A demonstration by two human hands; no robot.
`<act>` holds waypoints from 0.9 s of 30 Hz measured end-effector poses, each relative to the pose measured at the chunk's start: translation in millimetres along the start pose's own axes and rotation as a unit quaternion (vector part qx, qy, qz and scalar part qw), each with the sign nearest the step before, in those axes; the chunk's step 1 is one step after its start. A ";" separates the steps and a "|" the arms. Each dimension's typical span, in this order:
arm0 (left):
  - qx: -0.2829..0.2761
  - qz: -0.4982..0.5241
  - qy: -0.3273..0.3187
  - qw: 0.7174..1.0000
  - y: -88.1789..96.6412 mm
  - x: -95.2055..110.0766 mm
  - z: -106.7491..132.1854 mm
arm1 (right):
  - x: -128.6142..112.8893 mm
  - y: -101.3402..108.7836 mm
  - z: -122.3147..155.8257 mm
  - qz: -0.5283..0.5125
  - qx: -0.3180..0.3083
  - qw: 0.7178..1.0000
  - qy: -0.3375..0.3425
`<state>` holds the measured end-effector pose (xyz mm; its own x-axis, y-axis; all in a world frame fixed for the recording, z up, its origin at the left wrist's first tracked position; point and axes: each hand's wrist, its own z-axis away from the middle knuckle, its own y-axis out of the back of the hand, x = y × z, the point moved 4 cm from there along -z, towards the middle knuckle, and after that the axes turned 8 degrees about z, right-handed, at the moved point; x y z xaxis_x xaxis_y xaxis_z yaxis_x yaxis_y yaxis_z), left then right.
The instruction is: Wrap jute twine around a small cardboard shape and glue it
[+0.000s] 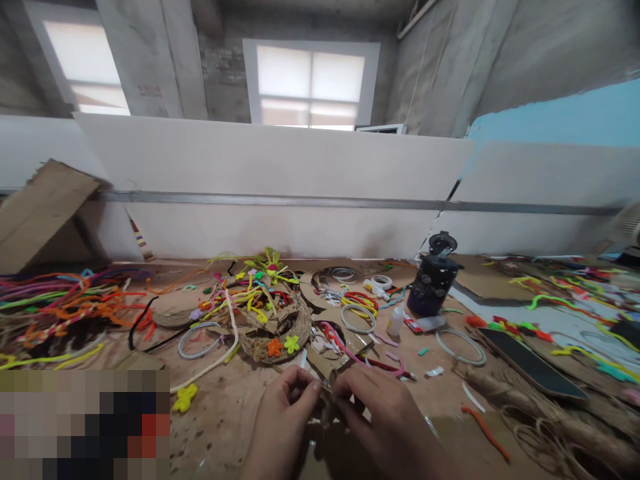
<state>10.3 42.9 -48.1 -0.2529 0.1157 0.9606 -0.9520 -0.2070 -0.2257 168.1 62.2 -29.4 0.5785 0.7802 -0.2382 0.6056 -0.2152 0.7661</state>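
Observation:
Close together at the bottom centre, my left hand (289, 410) and my right hand (377, 407) meet with fingertips pinched. Between them is a small brownish piece, blurred and mostly covered by the fingers, so its kind is unclear. Just beyond lies a cardboard box (330, 365) with brown tape. To its left sits a twine-wrapped ring (295, 327) bearing an orange flower (275, 347) and a yellow-green flower (291, 344) of fuzzy pipe cleaner. A yellow pipe-cleaner flower (185, 397) lies left of my left hand.
A black lidded cup (433, 283) stands at the back, beside a small glue bottle (395, 321). A dark phone-like slab (531, 363) and loose twine (545, 433) lie on the right. Pipe cleaners (75, 300) heap at the left. White rings (461, 347) are scattered about.

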 end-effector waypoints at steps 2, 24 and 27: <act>0.003 0.005 0.010 1.000 0.9 -2.5 -0.5 | -0.1 0.4 -0.2 -0.003 0.003 1.000 0.007; -0.023 0.007 0.025 0.999 -1.3 -8.6 0.1 | -3.7 3.9 -2.1 0.073 0.069 0.993 0.069; -0.033 0.021 0.026 0.999 0.0 -16.5 -2.6 | -6.7 3.6 -2.1 0.092 0.082 0.988 0.089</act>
<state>14.0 43.5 -64.4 -0.2995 0.1592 0.9407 -0.9494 -0.1478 -0.2772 165.3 57.4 -23.7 0.5896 0.8075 0.0163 0.5881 -0.4430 0.6767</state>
